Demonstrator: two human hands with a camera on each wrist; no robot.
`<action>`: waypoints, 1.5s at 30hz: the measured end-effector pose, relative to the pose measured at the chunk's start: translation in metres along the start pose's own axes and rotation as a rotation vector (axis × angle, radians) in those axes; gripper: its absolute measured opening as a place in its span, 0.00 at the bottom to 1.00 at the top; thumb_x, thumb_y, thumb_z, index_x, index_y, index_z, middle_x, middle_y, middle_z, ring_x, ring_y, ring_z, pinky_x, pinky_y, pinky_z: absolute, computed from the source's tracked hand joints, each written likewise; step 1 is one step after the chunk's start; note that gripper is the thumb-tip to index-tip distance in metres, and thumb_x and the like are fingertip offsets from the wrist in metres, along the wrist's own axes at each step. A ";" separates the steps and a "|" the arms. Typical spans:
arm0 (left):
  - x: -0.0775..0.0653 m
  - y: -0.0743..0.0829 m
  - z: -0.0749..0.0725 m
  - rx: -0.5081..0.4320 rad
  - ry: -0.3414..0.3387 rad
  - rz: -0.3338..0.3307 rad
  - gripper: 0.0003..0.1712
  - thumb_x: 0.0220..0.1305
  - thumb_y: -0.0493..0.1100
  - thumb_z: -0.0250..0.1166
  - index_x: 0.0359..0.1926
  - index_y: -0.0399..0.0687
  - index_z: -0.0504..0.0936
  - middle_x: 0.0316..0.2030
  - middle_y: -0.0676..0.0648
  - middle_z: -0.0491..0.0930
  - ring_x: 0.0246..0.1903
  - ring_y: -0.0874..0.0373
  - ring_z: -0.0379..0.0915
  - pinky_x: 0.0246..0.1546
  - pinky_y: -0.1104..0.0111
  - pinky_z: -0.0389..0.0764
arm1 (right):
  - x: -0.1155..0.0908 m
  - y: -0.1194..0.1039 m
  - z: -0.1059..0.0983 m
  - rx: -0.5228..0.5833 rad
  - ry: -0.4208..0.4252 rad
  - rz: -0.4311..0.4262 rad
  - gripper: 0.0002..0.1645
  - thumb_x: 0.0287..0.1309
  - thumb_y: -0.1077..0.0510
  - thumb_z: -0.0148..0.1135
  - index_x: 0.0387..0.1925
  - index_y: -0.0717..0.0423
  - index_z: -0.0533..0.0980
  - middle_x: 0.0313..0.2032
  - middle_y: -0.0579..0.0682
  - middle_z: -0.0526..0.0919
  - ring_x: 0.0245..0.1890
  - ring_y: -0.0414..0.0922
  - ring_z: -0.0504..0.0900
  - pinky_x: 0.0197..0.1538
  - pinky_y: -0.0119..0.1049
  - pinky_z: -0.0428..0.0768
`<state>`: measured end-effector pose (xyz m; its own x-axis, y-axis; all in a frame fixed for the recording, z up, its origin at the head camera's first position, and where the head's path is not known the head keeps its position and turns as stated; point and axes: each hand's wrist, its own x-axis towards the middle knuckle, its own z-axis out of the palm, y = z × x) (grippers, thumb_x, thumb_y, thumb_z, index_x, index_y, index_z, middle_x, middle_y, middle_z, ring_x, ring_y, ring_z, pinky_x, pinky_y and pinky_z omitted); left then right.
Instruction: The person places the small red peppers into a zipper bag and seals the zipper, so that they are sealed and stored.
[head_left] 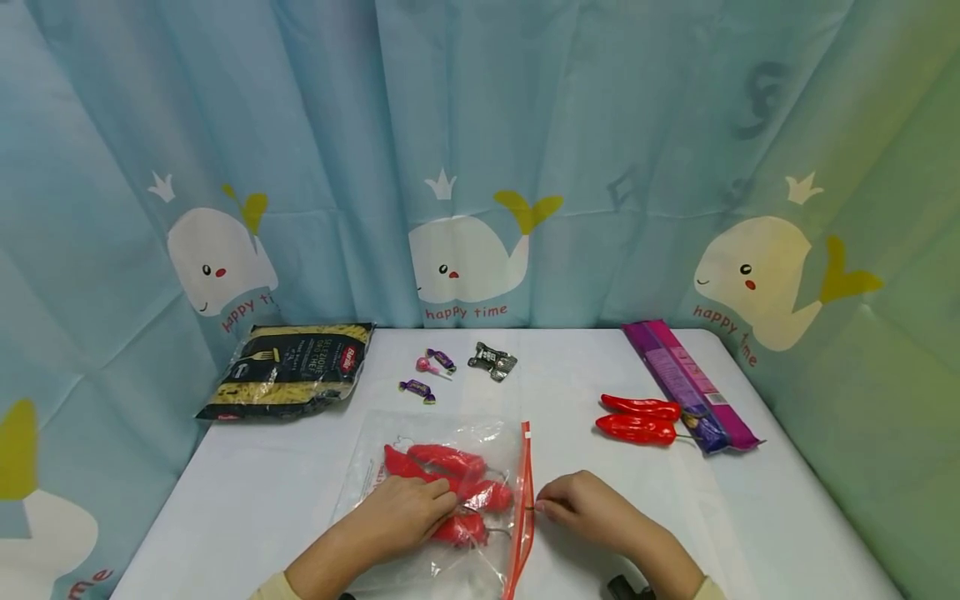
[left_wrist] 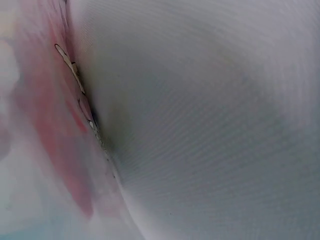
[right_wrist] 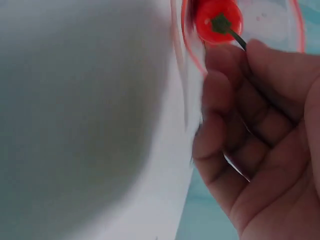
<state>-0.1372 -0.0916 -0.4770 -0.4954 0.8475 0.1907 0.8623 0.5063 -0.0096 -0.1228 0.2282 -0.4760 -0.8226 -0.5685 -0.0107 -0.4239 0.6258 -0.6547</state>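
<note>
A clear zip bag [head_left: 480, 429] with a red-orange zip edge lies on the table, several red chili peppers [head_left: 448, 460] inside it. My left hand [head_left: 405, 510] lies over the bag, its curled fingers gripping the film above the peppers. At the zip edge, my right hand [head_left: 588, 508] pinches the green stem [right_wrist: 237, 39] of a red pepper [right_wrist: 204, 22] between thumb and forefinger. The right wrist view shows that pepper's round end within the bag's opening. The left wrist view holds blurred red and white, with the left hand out of sight.
Two more red peppers [head_left: 637, 429] lie to the right, by a purple packet [head_left: 678, 367]. A black and yellow pasta bag [head_left: 292, 367] sits back left. Wrapped candies [head_left: 417, 390], a pink lollipop [head_left: 423, 364] and a dark wrapped sweet [head_left: 492, 360] lie behind the zip bag.
</note>
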 end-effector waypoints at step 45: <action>0.000 -0.001 -0.005 -0.016 -0.080 -0.040 0.03 0.70 0.50 0.63 0.39 0.59 0.79 0.29 0.60 0.70 0.22 0.66 0.60 0.24 0.74 0.63 | -0.041 0.100 -0.085 -0.360 0.369 0.303 0.29 0.50 0.67 0.74 0.56 0.63 0.78 0.58 0.68 0.75 0.60 0.70 0.68 0.54 0.68 0.72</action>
<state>-0.1373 -0.0926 -0.4718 -0.5355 0.8372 0.1112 0.8431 0.5376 0.0122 -0.1634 0.3597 -0.4769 -0.9769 -0.1535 0.1484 -0.1984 0.9095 -0.3654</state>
